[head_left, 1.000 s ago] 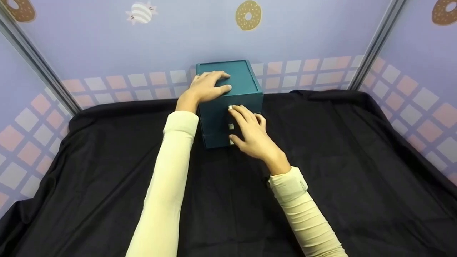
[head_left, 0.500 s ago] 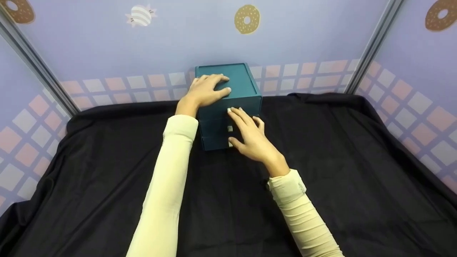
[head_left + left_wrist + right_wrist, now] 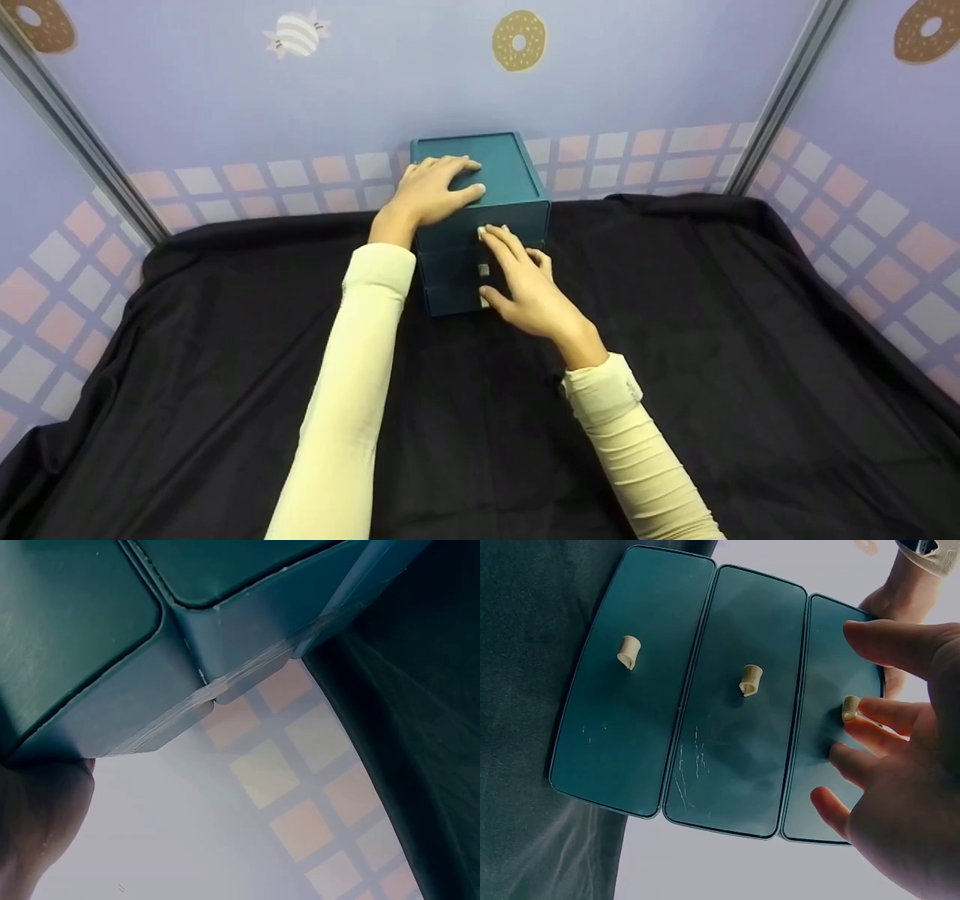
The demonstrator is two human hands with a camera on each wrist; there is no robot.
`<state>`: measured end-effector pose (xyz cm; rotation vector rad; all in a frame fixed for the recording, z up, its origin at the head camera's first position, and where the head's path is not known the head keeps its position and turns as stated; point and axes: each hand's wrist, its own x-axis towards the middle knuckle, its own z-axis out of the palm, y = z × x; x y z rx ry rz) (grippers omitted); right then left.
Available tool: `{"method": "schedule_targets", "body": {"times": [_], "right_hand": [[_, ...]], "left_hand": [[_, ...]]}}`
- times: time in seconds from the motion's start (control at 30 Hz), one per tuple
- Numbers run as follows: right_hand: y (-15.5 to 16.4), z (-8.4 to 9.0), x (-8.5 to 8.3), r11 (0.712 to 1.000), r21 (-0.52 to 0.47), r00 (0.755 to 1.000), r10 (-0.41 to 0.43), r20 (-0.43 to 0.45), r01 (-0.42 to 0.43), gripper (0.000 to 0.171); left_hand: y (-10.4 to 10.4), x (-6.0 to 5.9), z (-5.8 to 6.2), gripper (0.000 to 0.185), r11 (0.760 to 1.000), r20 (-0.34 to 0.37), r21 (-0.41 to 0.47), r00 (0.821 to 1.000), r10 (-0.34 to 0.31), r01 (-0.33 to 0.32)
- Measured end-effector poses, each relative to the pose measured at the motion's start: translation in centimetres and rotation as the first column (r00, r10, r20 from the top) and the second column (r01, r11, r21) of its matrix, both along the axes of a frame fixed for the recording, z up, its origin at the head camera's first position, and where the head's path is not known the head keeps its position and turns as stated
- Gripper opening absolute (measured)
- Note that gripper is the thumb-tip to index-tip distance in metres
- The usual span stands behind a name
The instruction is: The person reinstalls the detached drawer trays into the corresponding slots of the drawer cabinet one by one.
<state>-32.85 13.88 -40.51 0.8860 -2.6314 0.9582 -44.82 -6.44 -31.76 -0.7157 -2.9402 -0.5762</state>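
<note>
Teal drawer box sits at the back of the black cloth, against the wall. Left hand lies flat on the box top, fingers straight. Right hand at the box front, fingers spread and relaxed, fingertips touching the top drawer's cream tab. Box looks rigid, smooth, light, likely to slide; pinch the tab, brace the top.

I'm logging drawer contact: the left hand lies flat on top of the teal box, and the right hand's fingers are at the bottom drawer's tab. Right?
Not quite. The right hand has its fingers at the top drawer's tab, as the right wrist view shows. The left hand does lie on the teal box.
</note>
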Motion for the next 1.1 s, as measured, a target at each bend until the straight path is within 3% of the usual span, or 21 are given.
{"method": "schedule_targets", "body": {"times": [0.37,0.63,0.87,1.0,1.1], "right_hand": [[-0.6,0.1,-0.2,0.999,-0.019,1.0,0.027,0.003,-0.027,0.08],[-1.3,0.1,-0.4,0.999,-0.006,0.999,0.042,0.003,-0.042,0.08],[-1.6,-0.3,-0.4,0.999,-0.017,0.999,0.05,0.008,-0.05,0.08],[-1.2,-0.7,-0.3,0.999,-0.017,0.999,0.028,-0.023,-0.029,0.079],[-0.4,-0.4,-0.6,1.0,-0.011,0.997,-0.021,-0.074,0.02,0.08]], "left_hand": [[-0.7,0.3,0.2,0.062,1.0,0.001,-0.023,1.0,0.021,-0.021],[-1.5,0.5,-0.4,0.052,0.996,-0.044,0.046,0.996,0.076,-0.074],[-1.5,0.9,-0.8,0.045,0.993,-0.067,0.047,0.992,0.107,-0.104],[-0.9,1.1,-1.2,0.046,0.994,-0.121,0.004,0.986,0.113,-0.114],[0.1,0.8,-0.8,0.052,0.993,-0.181,-0.032,0.978,0.102,-0.109]]}}
